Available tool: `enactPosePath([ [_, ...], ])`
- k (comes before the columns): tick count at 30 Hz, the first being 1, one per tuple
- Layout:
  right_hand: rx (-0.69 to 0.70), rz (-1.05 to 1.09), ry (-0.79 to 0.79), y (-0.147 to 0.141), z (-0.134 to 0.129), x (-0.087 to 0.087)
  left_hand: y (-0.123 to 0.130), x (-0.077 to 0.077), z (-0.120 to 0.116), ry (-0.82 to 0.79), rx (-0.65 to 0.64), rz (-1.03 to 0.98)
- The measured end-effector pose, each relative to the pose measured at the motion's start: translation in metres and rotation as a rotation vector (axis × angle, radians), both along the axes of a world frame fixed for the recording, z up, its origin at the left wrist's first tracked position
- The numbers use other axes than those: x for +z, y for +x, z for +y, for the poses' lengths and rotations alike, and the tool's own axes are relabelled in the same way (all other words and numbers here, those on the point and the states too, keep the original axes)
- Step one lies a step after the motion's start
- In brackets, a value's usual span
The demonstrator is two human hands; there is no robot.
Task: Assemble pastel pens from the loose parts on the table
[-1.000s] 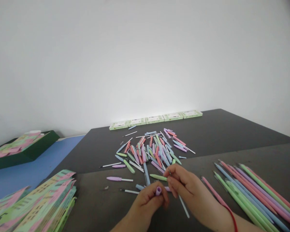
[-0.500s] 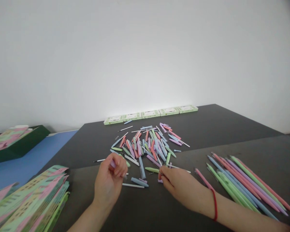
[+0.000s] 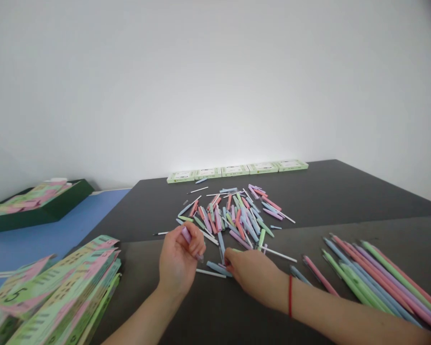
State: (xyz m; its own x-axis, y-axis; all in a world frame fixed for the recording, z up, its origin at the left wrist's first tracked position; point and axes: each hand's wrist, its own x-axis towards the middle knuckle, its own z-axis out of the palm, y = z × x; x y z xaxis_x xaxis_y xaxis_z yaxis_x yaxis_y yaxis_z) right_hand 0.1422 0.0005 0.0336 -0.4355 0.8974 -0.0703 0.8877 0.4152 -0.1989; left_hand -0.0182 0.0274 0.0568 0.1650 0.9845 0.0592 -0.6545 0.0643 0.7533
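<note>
My left hand (image 3: 182, 254) is raised at the near edge of the pile, its fingers curled round a purple pen part (image 3: 186, 234). Fingertips pinched and pointing down, my right hand (image 3: 253, 273) rests low over the table beside a blue pen barrel (image 3: 218, 268); whatever is between those fingertips is hidden. Beyond both hands lies a loose pile of pastel pen barrels (image 3: 237, 221) in pink, purple, blue and green, with thin white refills (image 3: 278, 253) among them.
To the right, assembled-looking pens (image 3: 377, 278) lie side by side. Flat green-and-pink boxes (image 3: 57, 292) are stacked at the near left, with a dark green tray (image 3: 62, 206) behind. Several pale green boxes (image 3: 235, 170) line the table's far edge.
My right hand has moved left, nearer to my left hand. The purple part in my left hand shows more now. The whole view has shifted, so the table contents appear farther right.
</note>
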Motion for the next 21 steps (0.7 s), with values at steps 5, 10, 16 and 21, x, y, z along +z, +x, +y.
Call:
enactPosePath([
  [5, 0.032, -0.055, 0.042, -0.004, 0.002, -0.008, 0.005, -0.009, -0.003, -0.031, -0.013, 0.009],
  [10, 0.039, -0.083, 0.052, -0.008, 0.003, -0.014, 0.007, -0.012, -0.004, -0.074, -0.017, 0.018],
  [16, -0.047, -0.047, 0.086, 0.011, 0.004, 0.014, 0.011, -0.021, -0.007, 0.013, -0.066, 0.160],
  [21, -0.044, -0.075, 0.202, 0.034, -0.002, 0.062, 0.017, -0.036, -0.014, 0.198, -0.152, 0.491],
])
